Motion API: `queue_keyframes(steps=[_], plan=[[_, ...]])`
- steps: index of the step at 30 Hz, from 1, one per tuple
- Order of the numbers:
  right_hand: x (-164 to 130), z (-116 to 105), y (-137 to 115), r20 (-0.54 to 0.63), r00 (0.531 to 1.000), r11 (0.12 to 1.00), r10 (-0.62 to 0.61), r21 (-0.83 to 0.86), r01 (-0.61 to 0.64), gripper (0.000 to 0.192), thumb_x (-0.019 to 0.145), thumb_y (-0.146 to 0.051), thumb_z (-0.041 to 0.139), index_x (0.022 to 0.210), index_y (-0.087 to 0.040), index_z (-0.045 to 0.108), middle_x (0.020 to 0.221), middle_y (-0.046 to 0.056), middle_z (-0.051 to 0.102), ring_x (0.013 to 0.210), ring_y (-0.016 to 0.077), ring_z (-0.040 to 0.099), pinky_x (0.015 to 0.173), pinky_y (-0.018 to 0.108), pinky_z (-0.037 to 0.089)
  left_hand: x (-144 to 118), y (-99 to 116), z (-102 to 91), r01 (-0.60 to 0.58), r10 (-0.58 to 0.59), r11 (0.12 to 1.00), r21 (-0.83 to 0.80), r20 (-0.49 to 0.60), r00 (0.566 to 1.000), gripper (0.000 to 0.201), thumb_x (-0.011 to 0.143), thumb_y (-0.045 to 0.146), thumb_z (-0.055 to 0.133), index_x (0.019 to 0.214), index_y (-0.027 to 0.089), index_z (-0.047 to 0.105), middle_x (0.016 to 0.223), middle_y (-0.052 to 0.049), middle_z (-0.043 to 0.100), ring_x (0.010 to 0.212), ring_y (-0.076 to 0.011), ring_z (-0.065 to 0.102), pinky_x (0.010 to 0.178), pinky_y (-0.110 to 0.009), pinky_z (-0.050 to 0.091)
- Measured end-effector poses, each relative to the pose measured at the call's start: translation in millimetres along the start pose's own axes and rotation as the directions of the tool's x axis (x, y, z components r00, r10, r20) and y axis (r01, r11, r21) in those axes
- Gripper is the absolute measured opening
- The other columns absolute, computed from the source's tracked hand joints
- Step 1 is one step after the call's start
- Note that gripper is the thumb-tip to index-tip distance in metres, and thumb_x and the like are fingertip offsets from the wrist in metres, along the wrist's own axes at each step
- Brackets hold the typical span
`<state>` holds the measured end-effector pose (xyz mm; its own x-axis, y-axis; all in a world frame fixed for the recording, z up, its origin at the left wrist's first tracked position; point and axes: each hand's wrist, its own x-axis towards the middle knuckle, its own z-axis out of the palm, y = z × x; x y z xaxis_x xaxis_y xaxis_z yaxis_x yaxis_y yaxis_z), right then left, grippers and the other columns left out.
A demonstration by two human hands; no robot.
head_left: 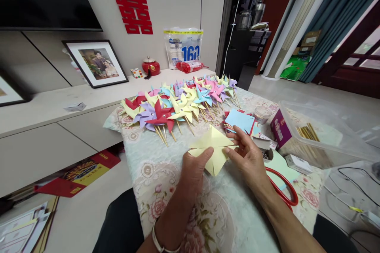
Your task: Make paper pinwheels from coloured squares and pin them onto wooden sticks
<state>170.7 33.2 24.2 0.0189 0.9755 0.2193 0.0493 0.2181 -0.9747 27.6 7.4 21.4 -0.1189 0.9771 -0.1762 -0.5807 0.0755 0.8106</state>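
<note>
Both forearms come in from the near edge of the table (154, 189) and meet over a yellow paper square (214, 147) that lies flat on the flowered cloth. The left hand (192, 170) is curled loosely, knuckles up, its thumb stretched forward and pressed on the sheet's near left part; a pale bangle (158, 243) circles that wrist. The right hand (247, 154) is turned palm-inward with the fingers half bent, and its fingertips pinch the right corner of the paper, lifting it slightly off the cloth. So both hands are partly closed on the same sheet, one pinning, one pinching.

The sheet is thin matte card, cut in from its corners so that it shows pointed flaps, with soft creases running to the middle.

Just beyond it lies a stack of cut squares (241, 121), light blue on top with red edges showing beneath. Further back, a dense row of finished pinwheels (181, 101) spreads across the table: yellow, red, lilac, blue and pink paper blades, each with a small shiny pin at the centre, on thin wooden sticks that point towards the person.

To the right stands a clear plastic box (320, 134) with more sticks inside, and a red loop of scissors handle (286, 191) shows just behind the right wrist.
</note>
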Motion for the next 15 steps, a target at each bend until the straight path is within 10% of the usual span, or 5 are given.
queue_keyframes(steps=[7,15], plan=[[-4.4,-4.7,-12.7,0.039,0.888,0.799,-0.458,-0.421,0.430,0.025,0.089,-0.026,0.065,0.113,-0.029,0.070,0.109,0.008,0.069,0.104,0.0283,0.062,0.088,0.045,0.050,0.7,3.8,1.3,0.004,-0.006,1.000,-0.022,-0.086,0.996,0.044,0.063,0.029,0.083,0.104,0.017,0.074,0.098,-0.007,0.079,0.092,-0.0282,0.072,0.079,-0.033,0.054],[-7.4,2.8,-14.3,0.146,0.916,0.852,-0.373,-0.337,0.401,0.010,0.089,-0.026,0.064,0.093,-0.027,0.074,0.087,0.005,0.073,0.082,0.0241,0.066,0.074,0.038,0.051,1.6,2.5,-1.7,-0.067,0.074,0.991,0.113,-0.065,0.995,0.034,0.073,0.025,0.072,0.104,0.014,0.074,0.089,-0.006,0.077,0.080,-0.0240,0.069,0.072,-0.032,0.052]])
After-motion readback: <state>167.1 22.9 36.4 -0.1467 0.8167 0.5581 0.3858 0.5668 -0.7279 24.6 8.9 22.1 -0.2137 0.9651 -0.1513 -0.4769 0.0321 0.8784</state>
